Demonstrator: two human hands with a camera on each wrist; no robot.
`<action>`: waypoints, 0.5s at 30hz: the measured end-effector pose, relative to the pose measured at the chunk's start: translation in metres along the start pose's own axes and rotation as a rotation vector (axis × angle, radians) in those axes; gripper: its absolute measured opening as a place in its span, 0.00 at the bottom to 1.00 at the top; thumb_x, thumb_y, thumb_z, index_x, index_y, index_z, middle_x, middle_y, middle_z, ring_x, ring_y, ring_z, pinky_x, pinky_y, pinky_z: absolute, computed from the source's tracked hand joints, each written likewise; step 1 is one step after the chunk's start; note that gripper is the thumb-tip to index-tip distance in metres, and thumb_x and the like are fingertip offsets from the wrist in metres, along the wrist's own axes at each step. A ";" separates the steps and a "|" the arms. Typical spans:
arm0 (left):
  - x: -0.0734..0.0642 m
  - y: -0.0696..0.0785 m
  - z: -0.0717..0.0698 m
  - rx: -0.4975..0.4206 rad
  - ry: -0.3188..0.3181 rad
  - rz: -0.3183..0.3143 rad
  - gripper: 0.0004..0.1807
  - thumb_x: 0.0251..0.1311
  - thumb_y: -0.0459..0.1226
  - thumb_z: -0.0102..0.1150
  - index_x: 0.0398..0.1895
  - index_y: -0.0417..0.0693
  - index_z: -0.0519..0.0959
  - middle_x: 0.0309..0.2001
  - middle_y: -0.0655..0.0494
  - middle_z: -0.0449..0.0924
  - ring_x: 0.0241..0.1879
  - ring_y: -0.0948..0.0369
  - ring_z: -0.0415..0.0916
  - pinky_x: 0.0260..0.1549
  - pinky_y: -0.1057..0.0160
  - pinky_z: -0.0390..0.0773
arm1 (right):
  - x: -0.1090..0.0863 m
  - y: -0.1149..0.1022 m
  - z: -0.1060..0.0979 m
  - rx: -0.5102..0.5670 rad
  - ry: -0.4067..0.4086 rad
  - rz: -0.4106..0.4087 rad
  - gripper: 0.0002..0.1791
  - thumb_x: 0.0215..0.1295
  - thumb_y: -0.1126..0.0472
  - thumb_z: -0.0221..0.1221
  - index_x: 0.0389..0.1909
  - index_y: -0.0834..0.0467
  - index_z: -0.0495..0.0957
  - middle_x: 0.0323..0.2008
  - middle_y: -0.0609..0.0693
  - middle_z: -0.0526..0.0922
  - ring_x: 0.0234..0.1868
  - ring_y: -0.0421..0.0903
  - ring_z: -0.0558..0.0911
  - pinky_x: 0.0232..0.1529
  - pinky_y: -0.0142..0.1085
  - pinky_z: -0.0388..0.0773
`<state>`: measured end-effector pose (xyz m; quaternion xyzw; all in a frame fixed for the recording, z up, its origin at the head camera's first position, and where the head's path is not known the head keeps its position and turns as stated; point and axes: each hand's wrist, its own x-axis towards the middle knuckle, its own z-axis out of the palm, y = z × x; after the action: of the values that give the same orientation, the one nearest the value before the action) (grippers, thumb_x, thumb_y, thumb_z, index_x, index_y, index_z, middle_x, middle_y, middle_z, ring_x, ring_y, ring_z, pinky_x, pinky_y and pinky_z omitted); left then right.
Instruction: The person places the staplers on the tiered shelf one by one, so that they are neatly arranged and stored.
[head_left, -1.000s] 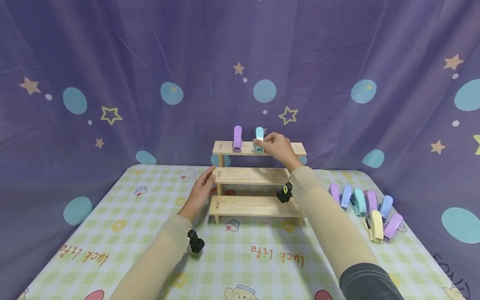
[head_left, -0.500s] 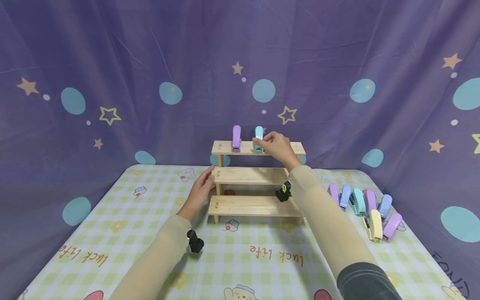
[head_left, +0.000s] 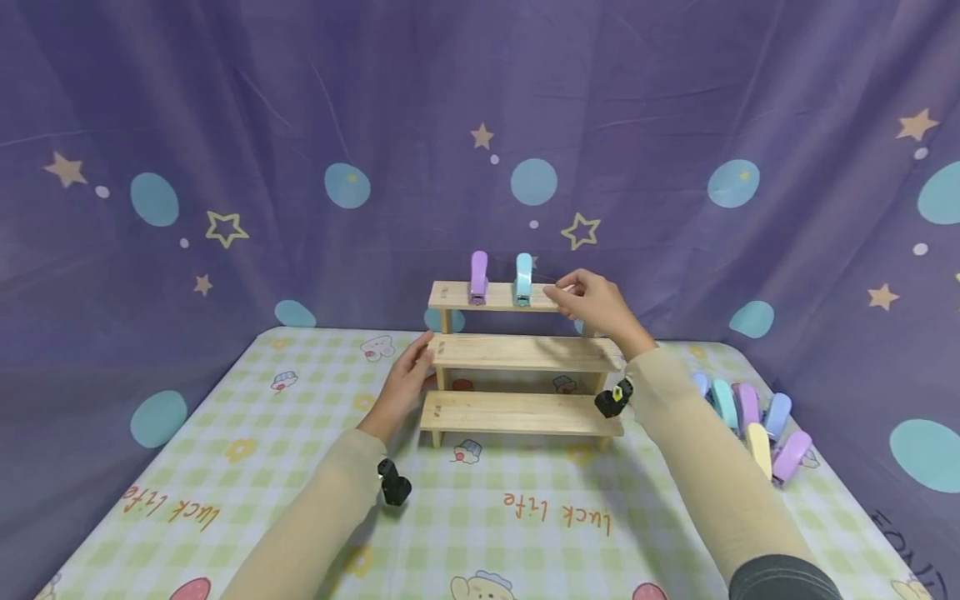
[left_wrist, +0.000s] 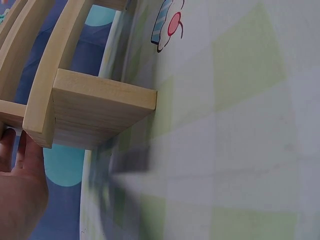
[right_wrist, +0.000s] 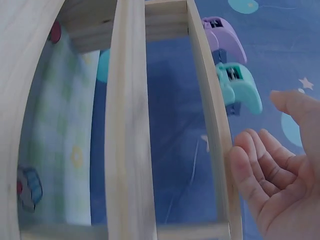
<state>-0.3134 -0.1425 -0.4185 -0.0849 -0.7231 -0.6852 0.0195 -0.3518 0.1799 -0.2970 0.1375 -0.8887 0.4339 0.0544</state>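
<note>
A three-tier wooden stand (head_left: 517, 410) rises in steps at the middle of the table. On its top tier a purple stapler (head_left: 478, 277) and a turquoise stapler (head_left: 522, 279) stand upright, side by side with a gap. My right hand (head_left: 596, 304) is just right of the turquoise stapler, apart from it; the right wrist view shows the palm (right_wrist: 287, 200) holding nothing, fingers loosely bent beside the top tier. At the stand's left end my left hand (head_left: 403, 383) touches the middle tier with extended fingers (left_wrist: 34, 155). Its thumb is hidden in the left wrist view.
Several more staplers lie grouped at the table's right side, among them a cream one (head_left: 759, 450), a blue one (head_left: 777, 414) and a purple one (head_left: 792, 457). My right sleeve (head_left: 697, 450) partly covers the group. A purple curtain (head_left: 420, 108) hangs behind the table.
My right hand has let go of the turquoise stapler and moved to the right. The stapler stays on the top tier. My left hand keeps its place at the stand.
</note>
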 end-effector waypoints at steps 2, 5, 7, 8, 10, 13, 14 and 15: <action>-0.004 0.008 0.001 -0.013 -0.016 -0.004 0.29 0.80 0.43 0.41 0.80 0.51 0.54 0.72 0.41 0.58 0.71 0.45 0.60 0.68 0.45 0.65 | -0.006 0.007 -0.008 -0.025 -0.002 0.000 0.28 0.68 0.37 0.59 0.53 0.58 0.76 0.39 0.55 0.84 0.36 0.50 0.85 0.44 0.48 0.83; -0.006 0.015 0.001 -0.023 -0.032 -0.024 0.29 0.80 0.41 0.41 0.80 0.49 0.53 0.74 0.40 0.56 0.71 0.45 0.59 0.69 0.44 0.64 | -0.016 0.018 -0.019 -0.039 -0.003 0.010 0.29 0.68 0.36 0.59 0.53 0.57 0.77 0.40 0.55 0.84 0.37 0.53 0.85 0.42 0.48 0.83; -0.006 0.015 0.001 -0.021 -0.033 -0.026 0.29 0.80 0.41 0.40 0.80 0.49 0.53 0.74 0.40 0.56 0.72 0.45 0.58 0.69 0.44 0.64 | -0.022 0.025 -0.027 -0.050 -0.009 0.019 0.29 0.68 0.36 0.59 0.53 0.56 0.76 0.41 0.57 0.84 0.38 0.54 0.86 0.43 0.48 0.84; -0.004 0.011 0.000 -0.017 -0.029 -0.025 0.29 0.80 0.42 0.41 0.80 0.51 0.53 0.74 0.42 0.56 0.72 0.46 0.58 0.69 0.45 0.64 | -0.026 0.028 -0.030 -0.059 -0.011 0.024 0.29 0.67 0.36 0.59 0.53 0.56 0.76 0.42 0.58 0.84 0.39 0.55 0.86 0.42 0.48 0.84; 0.000 0.003 -0.001 -0.014 -0.019 -0.019 0.29 0.80 0.45 0.42 0.80 0.54 0.54 0.74 0.44 0.57 0.72 0.47 0.59 0.69 0.46 0.65 | -0.033 0.034 -0.038 -0.084 -0.019 0.035 0.29 0.68 0.36 0.59 0.54 0.56 0.76 0.43 0.59 0.84 0.39 0.56 0.85 0.44 0.48 0.84; 0.000 -0.001 -0.001 0.003 -0.008 -0.004 0.29 0.79 0.47 0.43 0.80 0.56 0.56 0.74 0.45 0.58 0.71 0.48 0.60 0.68 0.47 0.66 | -0.047 0.043 -0.049 -0.135 -0.029 0.036 0.28 0.69 0.37 0.58 0.54 0.56 0.76 0.44 0.57 0.84 0.38 0.52 0.85 0.43 0.47 0.84; 0.000 -0.001 -0.001 0.011 -0.003 0.000 0.29 0.79 0.47 0.43 0.79 0.57 0.56 0.74 0.46 0.58 0.71 0.48 0.60 0.68 0.48 0.67 | -0.052 0.046 -0.052 -0.147 -0.029 0.039 0.28 0.69 0.37 0.58 0.54 0.56 0.76 0.43 0.57 0.84 0.38 0.51 0.85 0.42 0.46 0.84; 0.000 -0.001 -0.001 0.014 -0.001 0.004 0.29 0.79 0.47 0.43 0.79 0.57 0.56 0.73 0.46 0.59 0.71 0.49 0.61 0.68 0.49 0.68 | -0.057 0.049 -0.056 -0.156 -0.028 0.041 0.28 0.70 0.37 0.58 0.54 0.57 0.76 0.43 0.56 0.84 0.38 0.49 0.84 0.42 0.46 0.84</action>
<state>-0.3137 -0.1430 -0.4192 -0.0867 -0.7277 -0.6801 0.0213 -0.3131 0.2642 -0.3117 0.1207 -0.9232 0.3622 0.0435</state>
